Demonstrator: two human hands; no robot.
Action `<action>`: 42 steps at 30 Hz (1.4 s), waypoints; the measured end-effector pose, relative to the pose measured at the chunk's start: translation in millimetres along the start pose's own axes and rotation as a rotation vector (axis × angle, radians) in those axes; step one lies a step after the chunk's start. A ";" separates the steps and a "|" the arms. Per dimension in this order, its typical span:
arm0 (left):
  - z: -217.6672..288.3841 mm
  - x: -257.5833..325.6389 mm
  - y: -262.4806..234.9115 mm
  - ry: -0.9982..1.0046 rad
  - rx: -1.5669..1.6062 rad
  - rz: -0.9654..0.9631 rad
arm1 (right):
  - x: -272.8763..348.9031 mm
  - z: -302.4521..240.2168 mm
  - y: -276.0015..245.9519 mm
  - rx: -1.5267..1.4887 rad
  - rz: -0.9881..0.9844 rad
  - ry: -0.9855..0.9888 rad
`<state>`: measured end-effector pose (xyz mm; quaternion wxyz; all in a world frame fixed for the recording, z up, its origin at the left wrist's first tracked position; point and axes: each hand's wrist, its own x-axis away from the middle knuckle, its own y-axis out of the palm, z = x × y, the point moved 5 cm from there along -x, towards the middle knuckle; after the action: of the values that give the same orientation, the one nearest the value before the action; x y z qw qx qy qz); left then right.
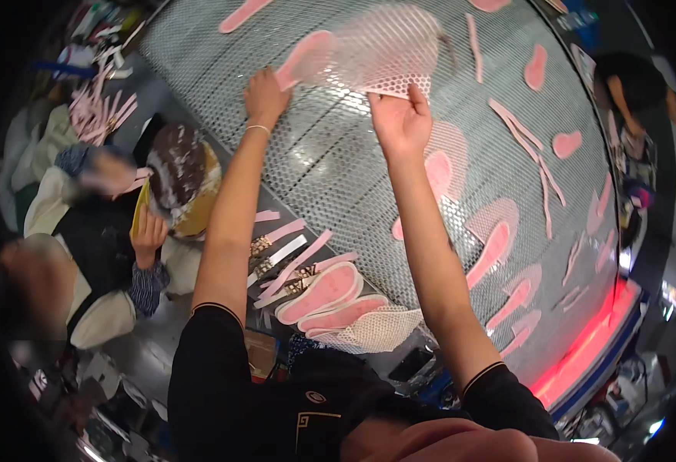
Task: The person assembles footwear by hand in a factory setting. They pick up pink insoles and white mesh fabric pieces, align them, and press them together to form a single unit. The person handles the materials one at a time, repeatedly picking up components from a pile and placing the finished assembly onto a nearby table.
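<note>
stack of pink insoles (324, 296) | right hand (401, 122) pinches mesh sheet (388, 48) (long axis left-right)

metal mesh conveyor (330, 165) | red glow along its edge (584, 346) | dim cluttered workshop

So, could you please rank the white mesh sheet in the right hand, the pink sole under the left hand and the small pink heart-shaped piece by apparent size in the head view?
1. white mesh sheet
2. pink sole
3. heart-shaped piece
</note>
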<state>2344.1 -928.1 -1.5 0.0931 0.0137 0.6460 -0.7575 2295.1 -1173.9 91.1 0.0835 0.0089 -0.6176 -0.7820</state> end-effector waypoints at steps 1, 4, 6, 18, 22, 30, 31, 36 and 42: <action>-4.0 -0.2 -1.8 0.001 0.061 -0.129 | -16.2 -3.4 -28.3 0.046 0.063 -0.033; -16.7 16.8 -5.9 -0.130 -0.002 -0.189 | -23.9 -19.7 -110.2 0.208 0.315 -0.155; -18.1 38.8 -29.4 -0.293 0.093 -0.209 | -2.6 -28.8 -141.5 0.342 0.566 -0.272; 108.9 123.8 -60.7 -0.274 0.373 -0.121 | 302.9 -17.9 -50.1 1.019 0.635 0.250; 107.1 147.4 -21.0 -0.210 0.227 -0.243 | 405.0 -17.1 -23.1 1.213 0.669 0.303; 151.0 294.5 -125.1 0.295 0.389 -0.042 | 613.5 7.1 -38.7 1.309 0.786 0.114; 155.8 325.5 -132.3 0.375 0.434 -0.068 | 645.2 11.8 -45.8 1.352 0.770 0.090; 182.3 494.0 -180.5 0.672 0.625 -0.226 | 806.3 24.8 -77.9 1.700 0.910 -0.209; 194.4 664.6 -200.8 0.716 0.757 -0.798 | 1023.0 56.8 -108.3 1.550 1.572 -0.623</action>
<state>1678.8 -1171.2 132.8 -0.4271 0.0560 0.2811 -0.8576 1267.0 -1239.8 91.0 0.3646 -0.5242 -0.7619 0.1086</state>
